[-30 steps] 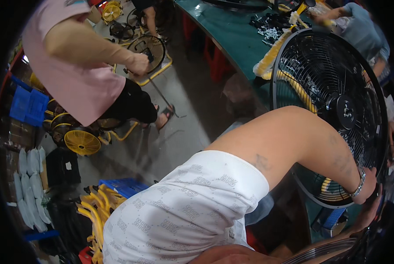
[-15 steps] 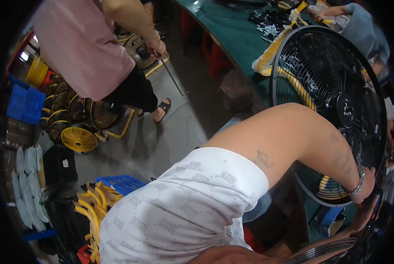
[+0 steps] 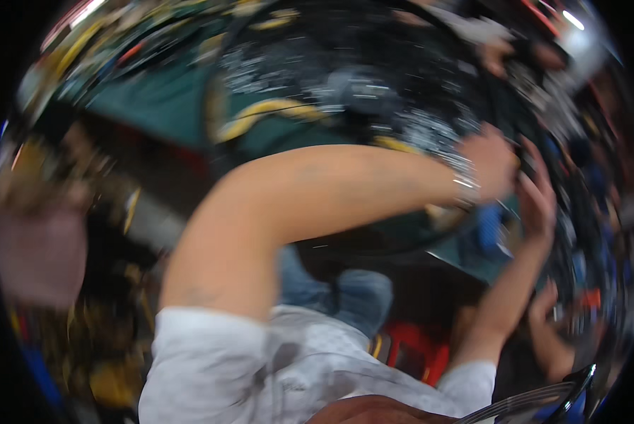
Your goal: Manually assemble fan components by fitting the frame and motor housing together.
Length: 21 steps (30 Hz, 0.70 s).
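A large round black fan [image 3: 363, 95] lies on the green table ahead of me, its hub and guard smeared by motion. My left arm reaches across its near side. At the fan's right edge, my left hand [image 3: 488, 164] is curled closed, with a metal bracelet [image 3: 465, 180] on the wrist; what it grips is blurred. Close beside it on the right, my right hand [image 3: 539, 201] is raised with its fingers stretched and parted. A dark, unclear shape lies between the two hands. A yellow curved tube [image 3: 271, 113] shows through the fan.
The green table [image 3: 150, 106] extends to the far left. Beneath its near right edge is a blue object [image 3: 489, 230]. Another person's hand [image 3: 543, 302] is at the right, and a person in pink [image 3: 41, 251] stands at the left. A red stool-like shape [image 3: 412, 350] is beside my legs.
My view has swung right, so the fan now lies nearer the middle and the person in pink at the left rim. My right hand has come into view beside my left.
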Available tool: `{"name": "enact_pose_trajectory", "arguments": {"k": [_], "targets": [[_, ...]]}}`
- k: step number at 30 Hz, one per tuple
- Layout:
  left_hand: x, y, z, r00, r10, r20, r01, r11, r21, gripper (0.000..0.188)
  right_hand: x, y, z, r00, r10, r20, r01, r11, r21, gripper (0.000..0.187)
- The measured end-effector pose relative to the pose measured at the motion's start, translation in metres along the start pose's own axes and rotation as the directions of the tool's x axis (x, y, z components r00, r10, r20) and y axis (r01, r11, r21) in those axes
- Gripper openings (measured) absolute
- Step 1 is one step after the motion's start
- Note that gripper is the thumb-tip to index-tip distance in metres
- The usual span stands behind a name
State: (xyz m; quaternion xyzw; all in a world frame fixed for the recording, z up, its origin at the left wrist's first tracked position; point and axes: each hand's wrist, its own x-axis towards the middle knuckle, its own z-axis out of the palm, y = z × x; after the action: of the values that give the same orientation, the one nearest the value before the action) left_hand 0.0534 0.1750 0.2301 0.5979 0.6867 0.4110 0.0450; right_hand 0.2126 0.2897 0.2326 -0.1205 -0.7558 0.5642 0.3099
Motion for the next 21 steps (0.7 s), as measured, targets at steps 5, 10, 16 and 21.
{"name": "enact_pose_trajectory", "arguments": {"k": [5, 10, 16, 21], "targets": [[0.005, 0.004, -0.001, 0.987, 0.130, 0.095, -0.129, 0.992, -0.014, 0.041, 0.007, -0.003, -0.024, 0.914, 0.368, -0.174, -0.371, 0.929, 0.016, 0.045], [0.006, 0.001, 0.000, 0.979, 0.197, 0.046, -0.199, 0.980, 0.028, 0.035, 0.024, 0.001, 0.004, 0.898, 0.145, -0.415, -0.164, 0.986, -0.009, 0.048], [0.007, -0.008, 0.000, 0.972, 0.232, 0.026, -0.232, 0.972, 0.022, 0.037, 0.007, 0.000, 0.008, 0.951, -0.006, -0.308, -0.027, 0.995, -0.100, 0.044], [0.008, -0.010, 0.001, 0.967, 0.253, 0.023, -0.254, 0.967, 0.024, 0.037, 0.000, -0.006, -0.011, 0.968, 0.240, -0.073, -0.244, 0.968, -0.064, 0.050]]}}
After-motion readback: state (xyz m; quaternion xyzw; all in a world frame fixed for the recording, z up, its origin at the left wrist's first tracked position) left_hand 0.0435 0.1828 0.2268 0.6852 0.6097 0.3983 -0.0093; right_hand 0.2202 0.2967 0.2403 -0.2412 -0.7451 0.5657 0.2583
